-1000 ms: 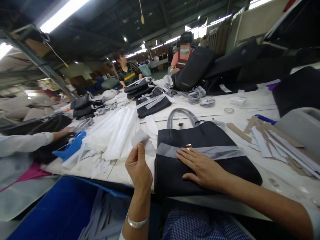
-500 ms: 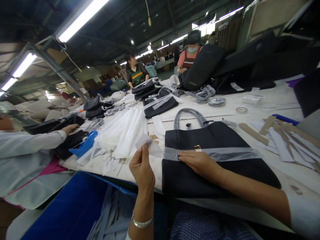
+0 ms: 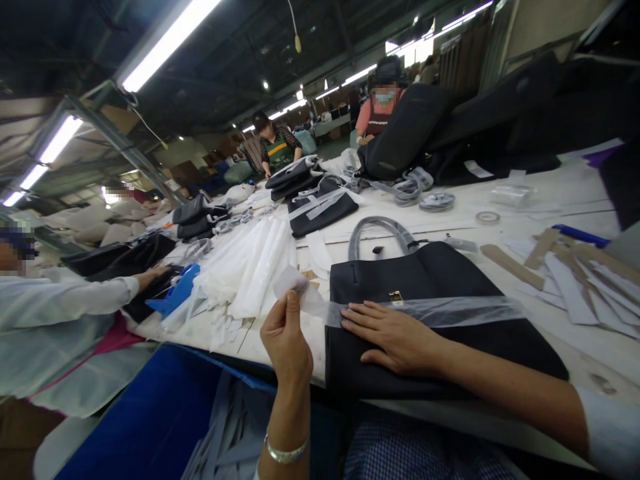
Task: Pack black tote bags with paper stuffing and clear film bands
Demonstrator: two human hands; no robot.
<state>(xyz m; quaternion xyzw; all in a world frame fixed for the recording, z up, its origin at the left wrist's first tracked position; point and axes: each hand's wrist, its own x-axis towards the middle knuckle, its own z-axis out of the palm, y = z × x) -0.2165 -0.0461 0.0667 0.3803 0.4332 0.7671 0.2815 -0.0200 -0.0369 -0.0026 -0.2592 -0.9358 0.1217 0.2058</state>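
A black handbag [image 3: 450,347] lies flat on the white table in front of me, its wrapped grey handle [image 3: 383,223] pointing away. Across its front runs a translucent plastic strip [image 3: 460,311], passing just below a small gold clasp [image 3: 395,297]. My left hand [image 3: 287,340] pinches the strip's loose end, a whitish piece, off the bag's left edge. Flat on the bag and the strip rests my right hand [image 3: 390,339], fingers stretched out and slightly apart, pointing left.
White plastic sheets [image 3: 255,273] are piled left of the bag. Cardboard and paper strips [image 3: 575,280] lie at right, near a tape roll [image 3: 488,217]. Wrapped bags [image 3: 325,210] stand farther back. A co-worker's sleeve [image 3: 90,297] reaches in from the left; a blue bin [image 3: 145,407] sits below.
My right hand has slid slightly left along the strip, and its fingers and thumb have spread. My left hand still pinches the strip's end, nearly unmoved.
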